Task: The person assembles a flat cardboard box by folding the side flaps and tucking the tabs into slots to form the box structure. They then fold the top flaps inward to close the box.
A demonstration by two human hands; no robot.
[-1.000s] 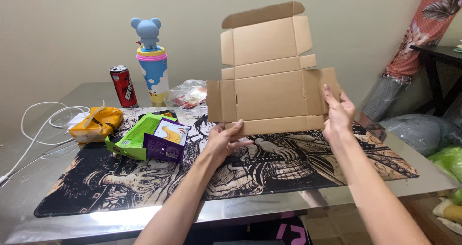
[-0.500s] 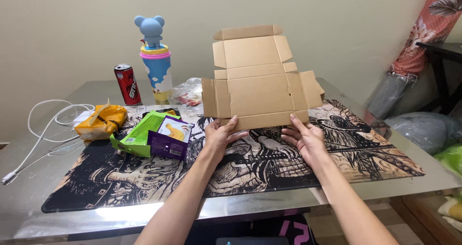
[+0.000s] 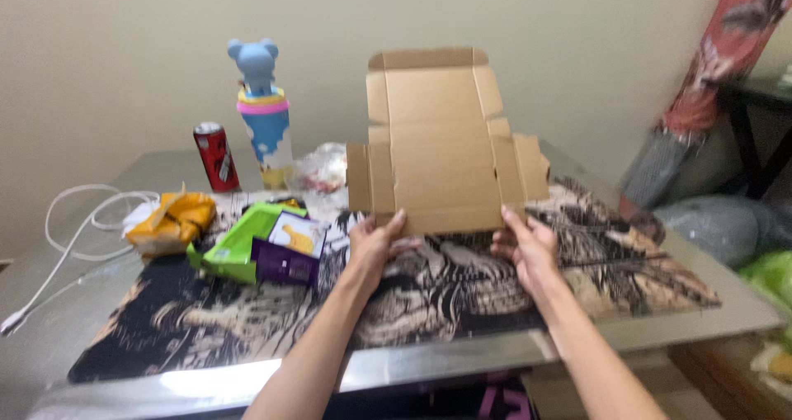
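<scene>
Seen from the head camera: both hands gripping the bottom edge of an unfolded brown cardboard box (image 3: 445, 152), held nearly upright above the printed black-and-tan mat (image 3: 272, 337). Left hand (image 3: 375, 243) closed on the lower left corner, thumb laid against the front panel, fingers curled behind. Right hand (image 3: 524, 245) closed on the lower right corner, thumb up on the front face, remaining fingers tucked under the edge. Side flaps spread out left and right, top flap standing tall against the pale wall. Just left of the left hand, touching nothing of it: a purple carton (image 3: 289, 251) leaning on a green carton (image 3: 239, 243), then a yellow snack bag (image 3: 169, 222) farther out, with a white cable (image 3: 78, 230) looping toward the table's left edge. Behind those, a red drink can (image 3: 216, 156) and a blue tumbler with a bear-shaped lid (image 3: 264, 123), well apart from the box. Open mat between the forearms and on the right side, out to the steel table edge (image 3: 462, 362). Beyond the right edge, a grey bag (image 3: 714, 226) and something green, blurred.
</scene>
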